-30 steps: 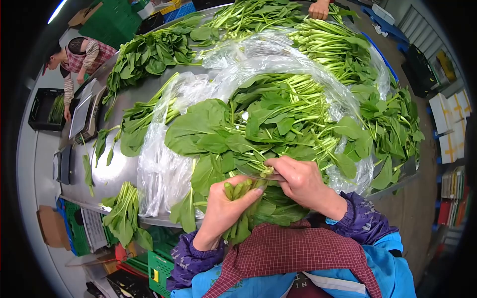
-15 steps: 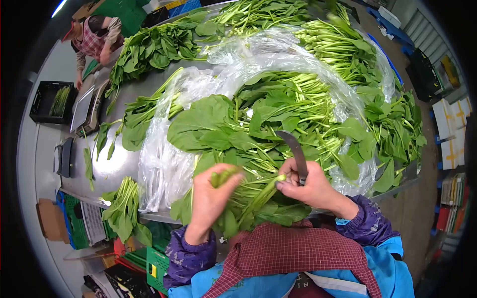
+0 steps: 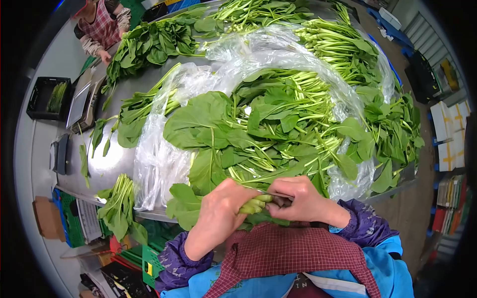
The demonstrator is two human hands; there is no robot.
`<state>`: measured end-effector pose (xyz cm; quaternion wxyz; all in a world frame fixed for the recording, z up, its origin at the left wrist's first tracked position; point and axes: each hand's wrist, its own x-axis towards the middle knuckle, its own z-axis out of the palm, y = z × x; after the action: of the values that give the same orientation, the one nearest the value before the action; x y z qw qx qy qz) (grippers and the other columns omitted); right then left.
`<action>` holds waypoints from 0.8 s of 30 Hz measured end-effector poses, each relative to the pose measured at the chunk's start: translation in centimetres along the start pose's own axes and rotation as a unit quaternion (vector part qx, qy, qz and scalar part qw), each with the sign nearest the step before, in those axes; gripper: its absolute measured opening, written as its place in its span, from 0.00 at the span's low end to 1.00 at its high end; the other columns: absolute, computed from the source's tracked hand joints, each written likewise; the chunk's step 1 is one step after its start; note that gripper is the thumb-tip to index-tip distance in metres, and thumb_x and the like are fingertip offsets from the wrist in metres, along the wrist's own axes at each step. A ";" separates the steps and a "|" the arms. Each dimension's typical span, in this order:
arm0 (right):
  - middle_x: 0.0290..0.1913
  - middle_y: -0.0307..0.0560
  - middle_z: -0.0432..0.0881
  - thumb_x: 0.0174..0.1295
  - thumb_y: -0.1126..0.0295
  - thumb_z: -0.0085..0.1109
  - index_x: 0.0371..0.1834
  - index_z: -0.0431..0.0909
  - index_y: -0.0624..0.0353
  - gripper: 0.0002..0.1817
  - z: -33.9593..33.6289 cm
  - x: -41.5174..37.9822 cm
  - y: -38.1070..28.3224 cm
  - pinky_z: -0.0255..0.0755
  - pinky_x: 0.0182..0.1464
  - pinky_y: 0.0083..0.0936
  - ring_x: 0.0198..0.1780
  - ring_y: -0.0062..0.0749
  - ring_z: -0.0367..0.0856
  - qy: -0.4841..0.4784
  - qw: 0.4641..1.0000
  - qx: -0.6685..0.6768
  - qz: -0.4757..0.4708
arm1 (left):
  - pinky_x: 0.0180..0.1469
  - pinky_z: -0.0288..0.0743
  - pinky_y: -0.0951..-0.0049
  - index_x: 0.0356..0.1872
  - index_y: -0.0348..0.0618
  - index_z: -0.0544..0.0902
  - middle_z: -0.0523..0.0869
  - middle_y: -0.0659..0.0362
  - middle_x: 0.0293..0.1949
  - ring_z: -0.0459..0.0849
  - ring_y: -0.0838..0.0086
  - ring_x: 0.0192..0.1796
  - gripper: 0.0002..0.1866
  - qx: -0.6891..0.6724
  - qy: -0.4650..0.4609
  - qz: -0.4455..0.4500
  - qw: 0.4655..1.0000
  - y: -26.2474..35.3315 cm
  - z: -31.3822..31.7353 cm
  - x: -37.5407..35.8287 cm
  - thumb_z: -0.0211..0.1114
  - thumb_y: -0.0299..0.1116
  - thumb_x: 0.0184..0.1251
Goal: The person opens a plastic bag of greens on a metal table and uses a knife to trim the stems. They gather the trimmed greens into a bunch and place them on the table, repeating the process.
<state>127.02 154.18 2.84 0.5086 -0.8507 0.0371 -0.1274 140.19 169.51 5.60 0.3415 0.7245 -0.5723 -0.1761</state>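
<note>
Just in front of my apron, my left hand (image 3: 221, 211) is closed around a small bunch of green stems (image 3: 256, 204), their pale cut ends pointing right. My right hand (image 3: 298, 198) touches those ends, its fingers closed on a knife (image 3: 278, 196) whose blade lies across the stems; much of the knife is hidden by the fingers. Beyond both hands spreads a big heap of leafy greens (image 3: 283, 109) on clear plastic sheeting (image 3: 161, 159). Large loose leaves (image 3: 196, 121) lie at the heap's left side.
The metal table (image 3: 112, 159) carries a small bunch (image 3: 119, 203) at its front left edge, more greens (image 3: 154, 44) at the back and a scale (image 3: 82, 107) at left. Near a black crate (image 3: 49, 98), another person (image 3: 102, 25) stands. Green crates (image 3: 150, 265) sit below the table.
My left hand has moved right, bringing its bunch against my right hand. The knife has dropped from upright to lying across the stems. The other person has shifted toward the table.
</note>
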 end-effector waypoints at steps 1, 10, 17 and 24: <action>0.18 0.43 0.71 0.42 0.72 0.64 0.22 0.71 0.60 0.09 0.4 0.1 0.2 0.65 0.21 0.29 0.19 0.35 0.72 0.004 1.000 -0.011 0.000 | 0.35 0.74 0.66 0.38 0.42 0.82 0.82 0.56 0.30 0.79 0.60 0.34 0.17 0.023 0.006 0.005 1.000 0.0 0.0 -0.1 0.66 0.23 0.39; 0.23 0.45 0.76 0.46 0.72 0.55 0.25 0.73 0.60 0.04 1.8 -0.4 5.2 0.70 0.23 0.31 0.22 0.39 0.76 0.080 0.982 -0.165 0.054 | 0.33 0.73 0.65 0.34 0.42 0.81 0.79 0.56 0.27 0.77 0.61 0.33 0.15 0.200 -0.029 -0.086 0.976 1.3 -1.9 -1.9 0.65 0.22 0.39; 0.30 0.48 0.78 0.54 0.71 0.55 0.41 0.70 0.65 0.13 0.8 2.9 7.8 0.75 0.26 0.37 0.25 0.44 0.79 0.119 0.955 -0.269 -0.046 | 0.33 0.70 0.74 0.34 0.36 0.78 0.78 0.56 0.25 0.78 0.69 0.30 0.07 -0.112 0.046 -0.229 0.966 -0.7 -3.0 -4.0 0.65 0.26 0.56; 0.26 0.48 0.74 0.51 0.80 0.51 0.37 0.70 0.63 0.09 4.8 0.0 6.6 0.74 0.23 0.31 0.22 0.38 0.77 -0.149 0.965 -0.201 -0.077 | 0.35 0.68 0.80 0.34 0.36 0.76 0.78 0.63 0.26 0.76 0.81 0.30 0.05 -0.204 0.138 -0.280 0.928 -1.2 -3.2 -4.7 0.61 0.27 0.62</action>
<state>128.67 155.11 -5.03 0.3157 -0.9451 -0.0798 -0.0278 141.82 175.07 6.38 0.4946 0.7870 -0.2447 -0.2759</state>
